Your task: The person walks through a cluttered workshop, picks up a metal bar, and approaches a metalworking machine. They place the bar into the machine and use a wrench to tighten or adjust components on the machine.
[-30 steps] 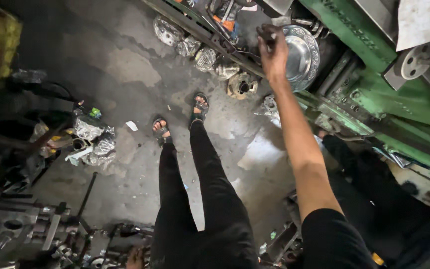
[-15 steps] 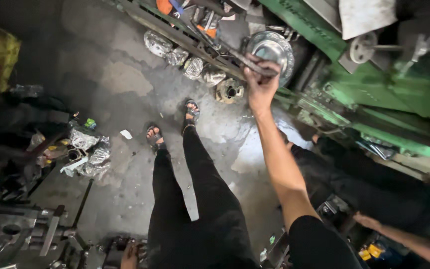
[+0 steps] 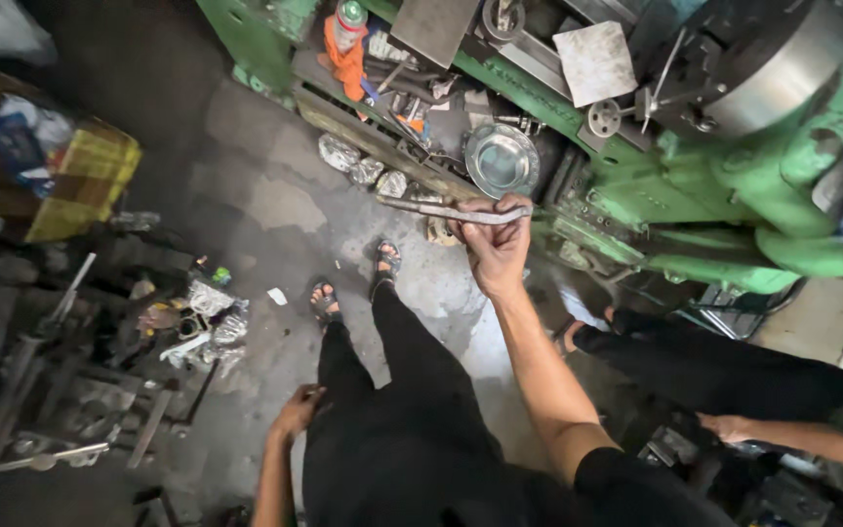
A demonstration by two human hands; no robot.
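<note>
My right hand (image 3: 496, 242) is raised in front of me and grips a long flat metal bar (image 3: 441, 209), like a worn file, held level with its free end pointing left. My left hand (image 3: 297, 410) hangs low beside my left thigh with the fingers loosely curled and nothing in it. I stand in black trousers and sandals (image 3: 355, 278) on a stained concrete floor. Just beyond the bar a round metal dish (image 3: 501, 159) rests on the green lathe (image 3: 734, 166).
Another person's arm and hand (image 3: 734, 426) reach in at the lower right, their dark-trousered legs (image 3: 695, 361) beside mine. Scrap metal and tools (image 3: 60, 390) pile at the left. Crumpled bags (image 3: 202, 312) lie on the floor. Yellow sacks (image 3: 80, 185) sit at the far left.
My right hand has drawn back from the round dish on the lathe and now holds the metal bar up level. The view tilted, bringing my left hand into sight.
</note>
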